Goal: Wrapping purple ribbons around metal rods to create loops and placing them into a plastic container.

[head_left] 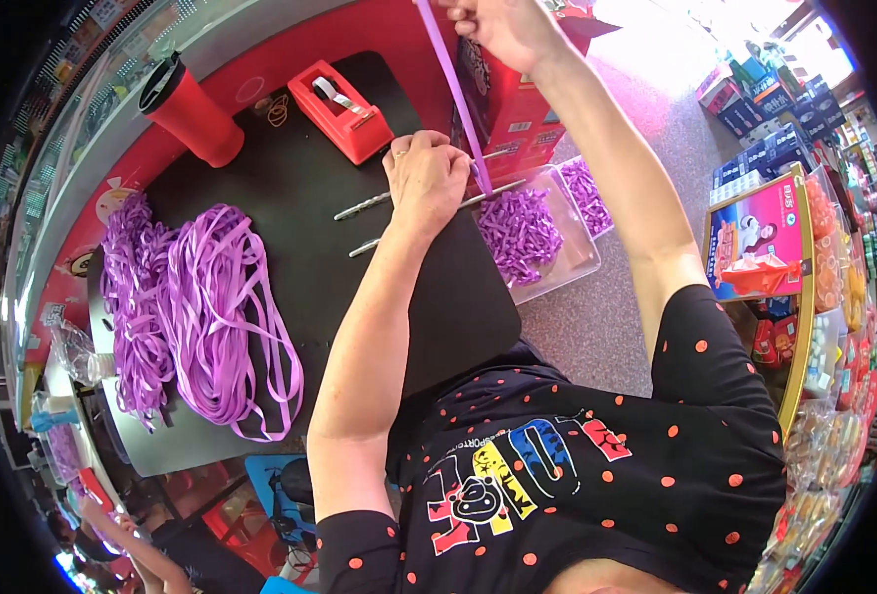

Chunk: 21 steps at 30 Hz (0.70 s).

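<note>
My left hand (427, 183) is closed around two thin metal rods (364, 205) at the right edge of the black table. The rods poke out on both sides of the fist. From the rods beside its fingertips, a taut purple ribbon (453, 84) runs up to the top edge of the view. There my right hand (498, 30) is raised with curled fingers at the ribbon; the fingertips are partly cut off by the frame. Below the rod ends sits a clear plastic box (579, 265) holding many short purple ribbon pieces (523, 233).
Two heaps of long purple ribbon (216, 317) lie on the left of the black table (340, 327). A red tape dispenser (344, 114), a red tumbler (196, 119) and rubber bands stand or lie behind. Red cartons rise beyond the box; shop shelves line the right. Another person's arm shows lower left.
</note>
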{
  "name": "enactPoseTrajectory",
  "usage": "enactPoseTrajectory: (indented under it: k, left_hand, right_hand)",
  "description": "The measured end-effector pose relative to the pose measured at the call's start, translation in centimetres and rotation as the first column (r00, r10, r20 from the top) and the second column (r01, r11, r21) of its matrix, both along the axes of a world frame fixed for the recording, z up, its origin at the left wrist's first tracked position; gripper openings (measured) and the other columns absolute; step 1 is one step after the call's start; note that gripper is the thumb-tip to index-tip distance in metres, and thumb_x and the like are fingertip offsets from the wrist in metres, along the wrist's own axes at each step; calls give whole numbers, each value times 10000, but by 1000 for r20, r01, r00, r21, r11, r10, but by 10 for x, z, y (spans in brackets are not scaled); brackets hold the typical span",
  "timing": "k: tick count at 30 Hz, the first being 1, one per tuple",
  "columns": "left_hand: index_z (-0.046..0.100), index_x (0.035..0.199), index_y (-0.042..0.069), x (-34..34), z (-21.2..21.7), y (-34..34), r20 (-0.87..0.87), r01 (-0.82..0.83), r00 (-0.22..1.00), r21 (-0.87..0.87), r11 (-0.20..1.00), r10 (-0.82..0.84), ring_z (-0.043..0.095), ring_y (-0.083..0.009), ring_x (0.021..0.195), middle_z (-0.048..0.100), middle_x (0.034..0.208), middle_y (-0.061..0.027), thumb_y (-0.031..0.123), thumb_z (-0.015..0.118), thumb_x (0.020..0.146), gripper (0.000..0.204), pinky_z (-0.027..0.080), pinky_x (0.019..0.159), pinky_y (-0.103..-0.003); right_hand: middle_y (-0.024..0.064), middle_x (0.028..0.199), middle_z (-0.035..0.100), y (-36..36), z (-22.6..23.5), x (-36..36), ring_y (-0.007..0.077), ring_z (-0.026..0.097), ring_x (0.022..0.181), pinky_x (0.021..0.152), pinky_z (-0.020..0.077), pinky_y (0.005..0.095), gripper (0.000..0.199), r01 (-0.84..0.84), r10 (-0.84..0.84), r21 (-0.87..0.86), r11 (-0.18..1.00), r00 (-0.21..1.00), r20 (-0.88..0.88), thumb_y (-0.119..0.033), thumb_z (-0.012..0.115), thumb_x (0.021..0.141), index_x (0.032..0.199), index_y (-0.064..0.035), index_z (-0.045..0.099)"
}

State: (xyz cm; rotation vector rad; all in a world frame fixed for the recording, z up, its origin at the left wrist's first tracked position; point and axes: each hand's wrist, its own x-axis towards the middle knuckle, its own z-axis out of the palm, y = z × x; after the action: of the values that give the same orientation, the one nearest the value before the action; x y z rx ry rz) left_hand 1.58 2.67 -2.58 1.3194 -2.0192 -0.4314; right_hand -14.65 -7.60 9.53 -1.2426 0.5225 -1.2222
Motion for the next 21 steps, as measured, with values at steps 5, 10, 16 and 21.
enactPoseTrajectory:
  k: [5, 10, 16, 21]
  left_hand:
    - [745, 801, 112, 5, 2, 4, -44, 13, 999, -41, 999, -15, 470, -268, 1087, 611, 1043, -42, 143, 628, 674, 176, 337, 958, -419]
    - [739, 820, 94, 0, 3, 5, -26, 6, 1000, -9, 1000, -6, 467, -278, 1099, 603, 1071, -44, 109, 644, 670, 178, 328, 986, -415]
    - [728, 816, 88, -2, 5, 7, -16, -30, 999, -9, 1000, 30, 476, -283, 1084, 601, 1061, -45, 76, 650, 668, 168, 342, 976, -410]
    - [726, 862, 128, -1, 5, 6, -51, -59, 997, -10, 998, 59, 477, -264, 1104, 594, 1102, -29, 77, 636, 690, 200, 337, 991, -392]
  right_hand:
    - [133, 1055, 620, -43, -67, 11, 105, 447, 727, 658, 400, 216, 555, 38, -34, 279, 960, 999, -20, -451, 410, 969, 1351, -49, 383]
    - [189, 1151, 592, -61, -126, -3, 139, 515, 804, 715, 435, 240, 583, -51, 33, 370, 928, 998, 54, -479, 377, 967, 1409, -103, 313]
    - [239, 1213, 560, -59, -180, 2, 165, 526, 850, 793, 425, 282, 616, -70, 22, 453, 889, 994, 110, -497, 389, 958, 1436, -126, 272]
    - [177, 1170, 581, -22, -227, 12, 179, 552, 901, 821, 444, 305, 557, -49, 24, 585, 810, 998, 51, -479, 395, 964, 1376, -105, 361]
